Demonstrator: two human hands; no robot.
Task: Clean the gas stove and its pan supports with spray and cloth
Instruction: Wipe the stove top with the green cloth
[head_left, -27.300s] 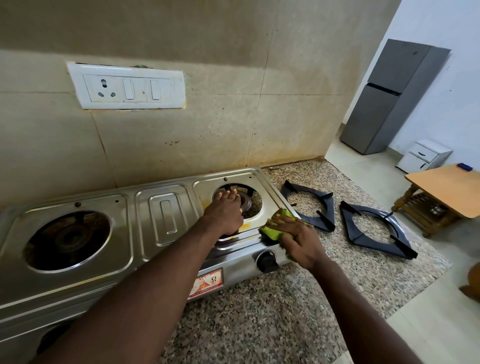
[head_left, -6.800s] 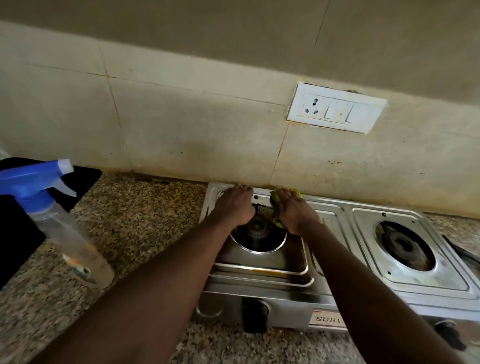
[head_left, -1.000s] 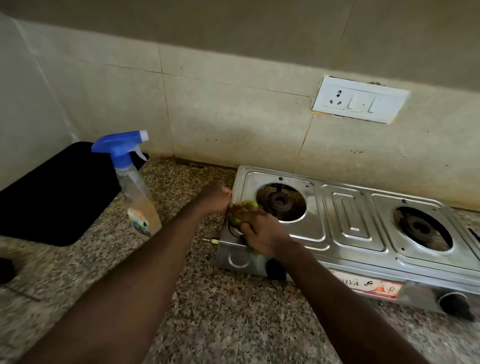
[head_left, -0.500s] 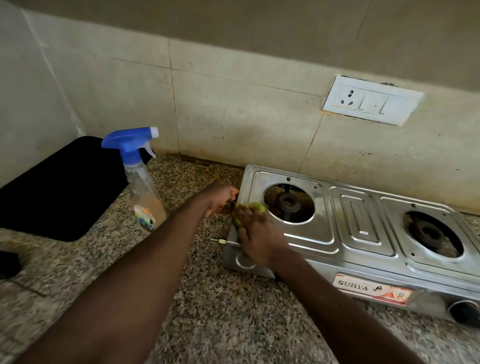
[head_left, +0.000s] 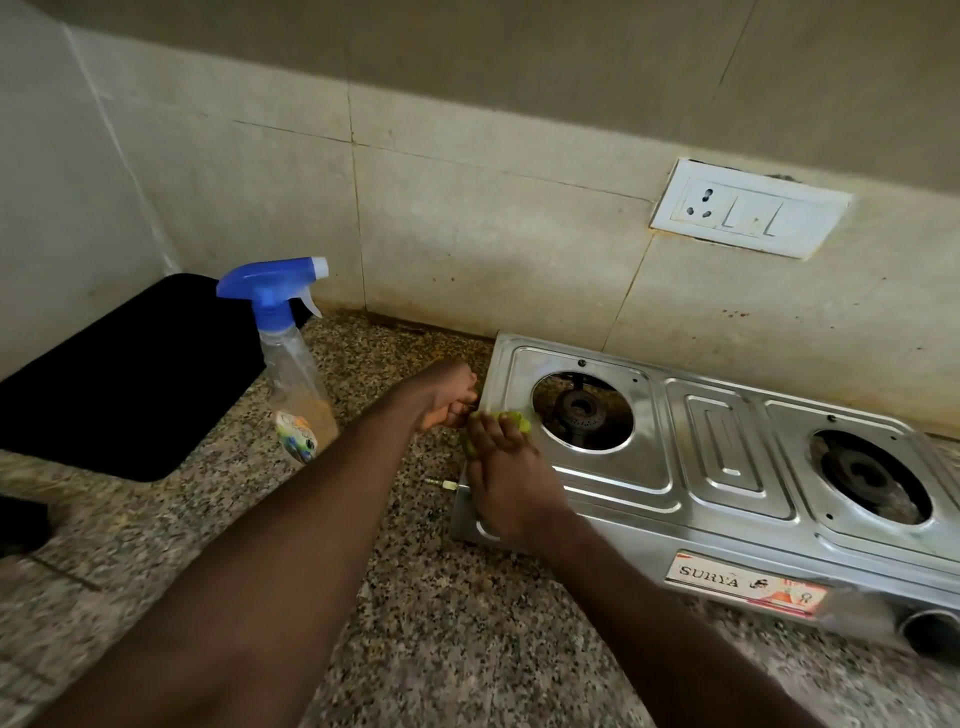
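Observation:
A steel two-burner gas stove stands on the speckled granite counter against the tiled wall, its pan supports off and out of view. My right hand presses a green cloth onto the stove's left edge, beside the left burner. Only a little of the cloth shows past my fingers. My left hand grips the stove's left rim, just left of the cloth. A clear spray bottle with a blue trigger head stands upright on the counter, left of both hands.
A black sink basin is set into the counter at the left. A white socket and switch plate hangs on the wall above the stove. A small brass gas inlet sticks out of the stove's left side.
My right hand has slid the cloth a little further back along the stove's left edge. My left hand keeps its hold on the rim.

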